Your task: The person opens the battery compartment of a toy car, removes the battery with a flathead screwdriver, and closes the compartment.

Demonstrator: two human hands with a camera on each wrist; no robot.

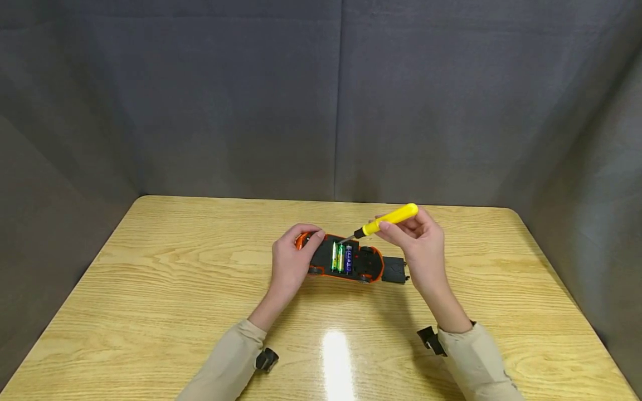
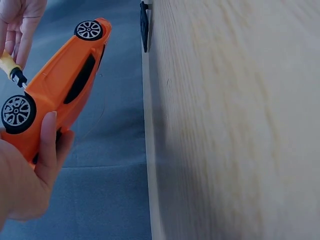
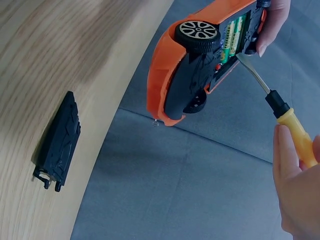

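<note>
An orange toy car (image 1: 346, 259) lies upside down on the wooden table (image 1: 150, 289), its black underside up and its battery bay open. Three batteries (image 1: 341, 258) sit in the bay, two green and one purple. My left hand (image 1: 291, 262) grips the car's left end (image 2: 55, 95). My right hand (image 1: 418, 242) holds a yellow-handled screwdriver (image 1: 388, 218). Its metal tip (image 3: 250, 70) points at the bay's edge beside the batteries (image 3: 232, 35). The car (image 3: 195, 65) shows a wheel in the right wrist view.
A black battery cover (image 1: 394, 271) lies on the table just right of the car, seen again as the cover (image 3: 59, 141) in the right wrist view. Grey fabric walls (image 1: 321, 100) enclose the table on three sides.
</note>
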